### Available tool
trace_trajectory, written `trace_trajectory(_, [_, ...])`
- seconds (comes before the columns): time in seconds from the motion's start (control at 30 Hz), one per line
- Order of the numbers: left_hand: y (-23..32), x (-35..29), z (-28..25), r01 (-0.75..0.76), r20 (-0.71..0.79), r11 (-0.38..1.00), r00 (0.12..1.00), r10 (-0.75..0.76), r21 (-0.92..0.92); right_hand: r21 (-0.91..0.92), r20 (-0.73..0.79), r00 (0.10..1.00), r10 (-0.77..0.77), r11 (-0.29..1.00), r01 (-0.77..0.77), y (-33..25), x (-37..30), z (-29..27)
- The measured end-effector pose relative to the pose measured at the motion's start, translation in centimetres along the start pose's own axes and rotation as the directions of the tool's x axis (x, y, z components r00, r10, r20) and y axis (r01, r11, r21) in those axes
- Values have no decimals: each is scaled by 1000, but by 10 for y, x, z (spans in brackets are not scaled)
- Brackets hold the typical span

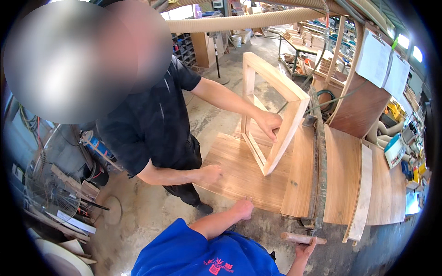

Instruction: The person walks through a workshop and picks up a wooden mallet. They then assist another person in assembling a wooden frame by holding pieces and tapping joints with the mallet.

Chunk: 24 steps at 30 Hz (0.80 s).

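Note:
My left hand (244, 208) is at the near edge of a wide wooden panel (258, 186), thumb on top and the other fingers mostly hidden, apparently gripping it. Down at the right, my right hand (305, 250) closes round the wooden handle (299, 238) of a long metal bar clamp (318, 170). That clamp lies across the boards. A rectangular wooden frame (286, 138) stands tilted on the panel. Across from me a co-worker's hand (270, 123) reaches through the frame, against its near upright. The co-worker's other hand (211, 174) rests in a fist on the panel.
More boards (343, 179) extend right, with a pale wooden strip (363, 195) lying across them. Clipboards with paper (375, 60) hang at upper right. A ribbed hose (248, 22) runs overhead. A wire fan (53, 193) and offcuts stand at left.

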<state>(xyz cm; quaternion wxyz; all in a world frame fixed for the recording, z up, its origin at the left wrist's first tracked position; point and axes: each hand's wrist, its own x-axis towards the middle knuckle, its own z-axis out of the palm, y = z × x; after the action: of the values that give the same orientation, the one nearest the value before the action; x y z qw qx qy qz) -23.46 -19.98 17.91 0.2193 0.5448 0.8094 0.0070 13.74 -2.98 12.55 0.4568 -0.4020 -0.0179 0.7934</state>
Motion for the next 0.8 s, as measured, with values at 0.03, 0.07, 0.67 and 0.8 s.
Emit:
trace_trajectory(0.03, [-1,1,-1,-5,-7,1000,1000,5,0,4,13,1000,-2,1000,1,0,3,-3])
trace_trajectory(0.07, [0,-1,1,-8,-8,1000,1000,8,-5,-34,52,999,5,999,-3,1,3,-7])
trace_trajectory(0.67, [-3,4,13,20,-27,999,999,-21,-40,-100,-25,996,-88,991,85,8,0,-3])
trace_trajectory(0.8, [-7,7,19,10,-49,997,999,-14,-79,-96,-18,995,-96,991,94,7,1,-6])
